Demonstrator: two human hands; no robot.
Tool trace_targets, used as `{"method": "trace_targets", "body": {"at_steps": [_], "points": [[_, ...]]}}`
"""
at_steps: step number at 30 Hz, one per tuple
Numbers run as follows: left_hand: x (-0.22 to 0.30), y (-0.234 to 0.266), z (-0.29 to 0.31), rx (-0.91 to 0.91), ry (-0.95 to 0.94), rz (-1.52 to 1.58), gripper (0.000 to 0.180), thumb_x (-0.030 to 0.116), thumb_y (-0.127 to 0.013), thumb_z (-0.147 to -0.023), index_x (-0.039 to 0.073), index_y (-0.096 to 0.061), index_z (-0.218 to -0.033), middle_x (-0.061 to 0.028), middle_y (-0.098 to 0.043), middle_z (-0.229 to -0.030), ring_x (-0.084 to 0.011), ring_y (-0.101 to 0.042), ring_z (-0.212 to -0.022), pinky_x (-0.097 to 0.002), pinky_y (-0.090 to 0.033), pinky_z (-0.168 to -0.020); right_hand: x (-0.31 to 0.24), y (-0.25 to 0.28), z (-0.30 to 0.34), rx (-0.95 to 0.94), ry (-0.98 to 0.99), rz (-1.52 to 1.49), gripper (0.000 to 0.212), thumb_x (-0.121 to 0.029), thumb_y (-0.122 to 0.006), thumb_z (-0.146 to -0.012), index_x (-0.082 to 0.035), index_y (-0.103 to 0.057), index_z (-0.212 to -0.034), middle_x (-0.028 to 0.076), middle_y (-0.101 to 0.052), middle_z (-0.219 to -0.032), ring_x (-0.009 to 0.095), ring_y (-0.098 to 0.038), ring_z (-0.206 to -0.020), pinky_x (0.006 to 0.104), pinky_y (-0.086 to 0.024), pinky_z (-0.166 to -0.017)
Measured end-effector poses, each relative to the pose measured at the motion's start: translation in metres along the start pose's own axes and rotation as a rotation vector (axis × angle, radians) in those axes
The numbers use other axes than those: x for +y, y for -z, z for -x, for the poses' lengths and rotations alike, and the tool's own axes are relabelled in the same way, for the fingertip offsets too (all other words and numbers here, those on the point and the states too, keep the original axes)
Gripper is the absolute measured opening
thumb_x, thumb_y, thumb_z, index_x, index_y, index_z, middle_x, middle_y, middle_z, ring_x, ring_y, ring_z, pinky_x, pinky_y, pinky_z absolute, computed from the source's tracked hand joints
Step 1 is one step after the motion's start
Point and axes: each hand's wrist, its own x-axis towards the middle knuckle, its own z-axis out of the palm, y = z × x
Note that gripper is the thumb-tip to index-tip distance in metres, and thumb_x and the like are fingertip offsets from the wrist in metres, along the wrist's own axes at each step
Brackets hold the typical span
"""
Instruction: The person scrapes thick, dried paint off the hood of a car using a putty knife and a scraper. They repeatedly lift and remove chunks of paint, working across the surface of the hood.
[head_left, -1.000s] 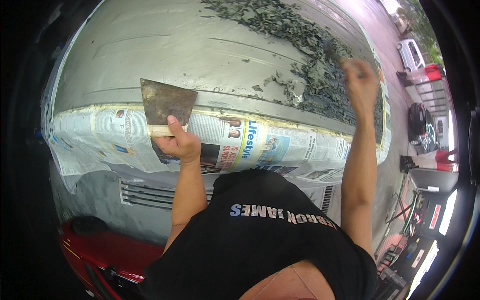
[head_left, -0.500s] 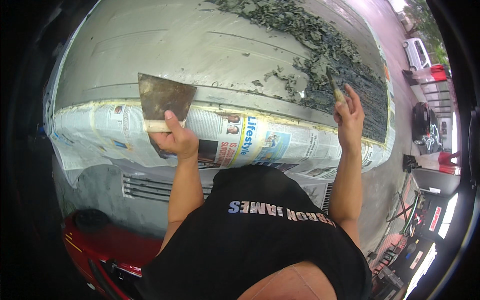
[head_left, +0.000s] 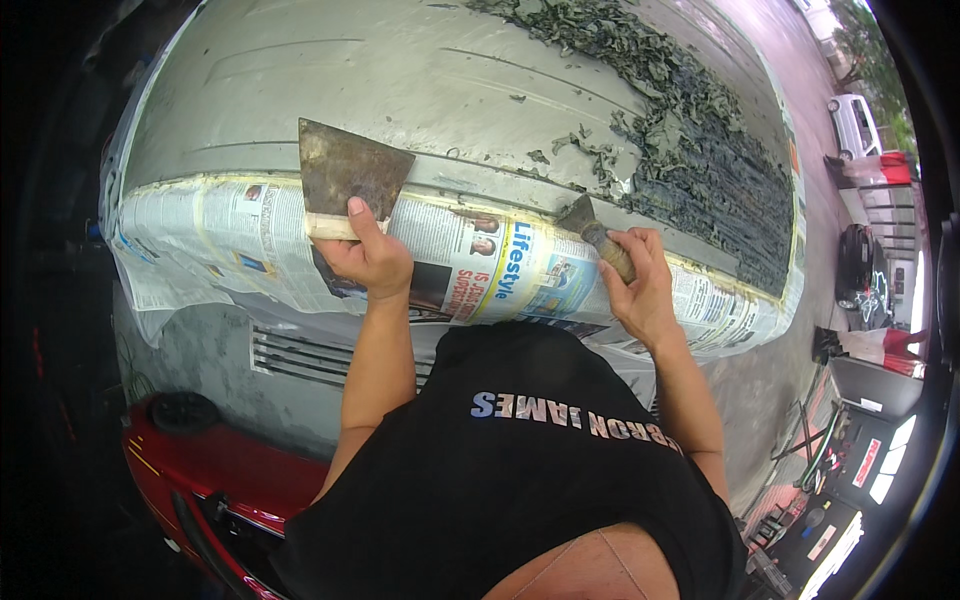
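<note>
In my left hand [head_left: 372, 258] is a wide, stained scraper [head_left: 352, 170], its pale handle gripped under my thumb and its blade spread out over the panel edge. My right hand [head_left: 645, 285] is wrapped round the worn handle of a smaller putty knife [head_left: 590, 226], whose blade points up and left above the newspaper. Beyond both hands lies a large grey vehicle panel [head_left: 400, 95], mostly bare. Dark, curled paint flakes [head_left: 660, 100] and wrinkled loosened coating cover its right part. Taped newspaper [head_left: 430, 235] masks the near edge.
A red car [head_left: 220, 450] stands at the lower left beside a slatted vent [head_left: 300, 350] in the floor area. At the right are a white van [head_left: 856, 125], a black car [head_left: 856, 265], and a tool-covered bench [head_left: 810, 520].
My right hand has moved left and nearer with the putty knife, off the flaked coating to above the newspaper edge. The left hand still holds the wide scraper.
</note>
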Motion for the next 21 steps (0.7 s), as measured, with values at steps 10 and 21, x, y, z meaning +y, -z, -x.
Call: {"method": "trace_targets", "body": {"at_steps": [10, 21], "points": [[-0.001, 0.005, 0.002, -0.024, 0.055, -0.019, 0.043, 0.006, -0.061, -0.100, -0.009, -0.047, -0.139, -0.0203, -0.059, -0.135, -0.0253, -0.061, -0.117, -0.0359, -0.051, -0.101, 0.002, -0.031, 0.010, 0.067, 0.138, 0.160, 0.043, 0.001, -0.077, -0.083, -0.004, -0.064, -0.123, 0.016, -0.061, -0.117, 0.031, -0.070, -0.079, 0.0396, -0.056, -0.064], [0.003, 0.001, 0.003, -0.013, 0.077, 0.000, 0.045, 0.007, -0.061, -0.099, -0.009, -0.047, -0.140, -0.0203, -0.059, -0.136, -0.0265, -0.062, -0.118, -0.0364, -0.052, -0.101, -0.014, -0.044, 0.007, 0.095, 0.149, 0.193, 0.043, 0.000, -0.077, -0.084, -0.004, -0.063, -0.124, 0.013, -0.059, -0.116, 0.029, -0.071, -0.075, 0.0406, -0.057, -0.058]]}}
